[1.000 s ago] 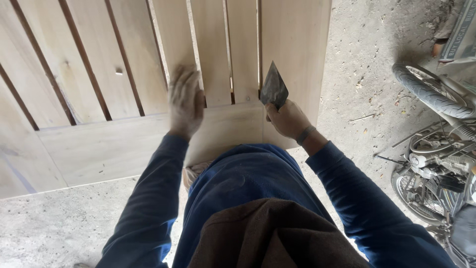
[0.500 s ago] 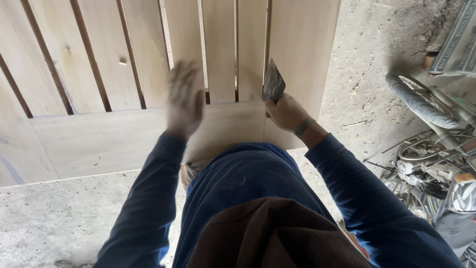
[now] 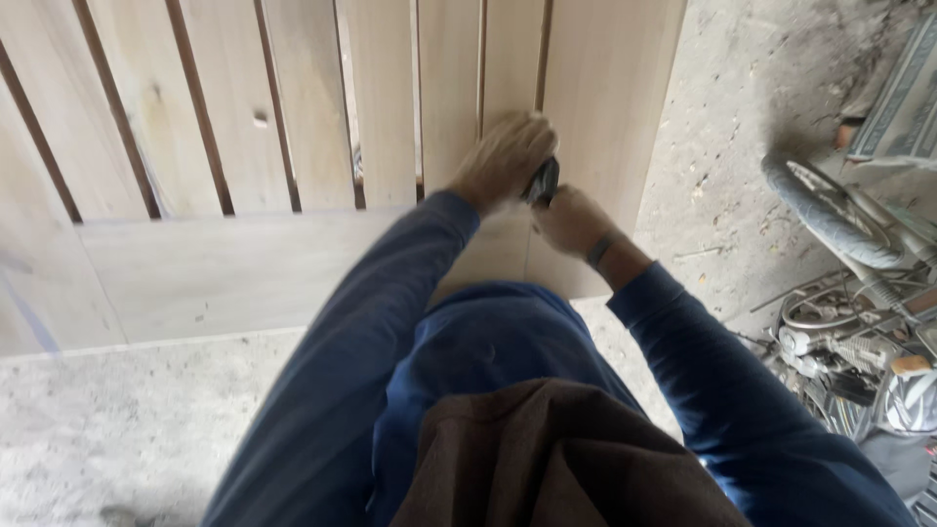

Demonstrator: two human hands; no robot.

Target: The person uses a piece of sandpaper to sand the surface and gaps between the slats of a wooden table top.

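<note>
A pale wooden slatted panel [image 3: 244,263] lies flat on the concrete floor in front of me. My right hand [image 3: 571,220] grips a dark flat-bladed scraper [image 3: 544,181] near the panel's right side, over a gap between slats. My left hand [image 3: 508,156] has come across and presses on top of the scraper, fingers curled over it. Most of the blade is hidden under the two hands. Both arms wear blue sleeves.
A motorbike [image 3: 849,293] with a curved mudguard and exposed engine parts stands at the right on the rough concrete floor [image 3: 742,117]. A patterned mat or board [image 3: 903,88] leans at the upper right. My knees and brown garment fill the lower middle.
My left hand left the panel's lower rail and moved right onto the scraper. The scraper went from raised and visible to pressed down between the hands.
</note>
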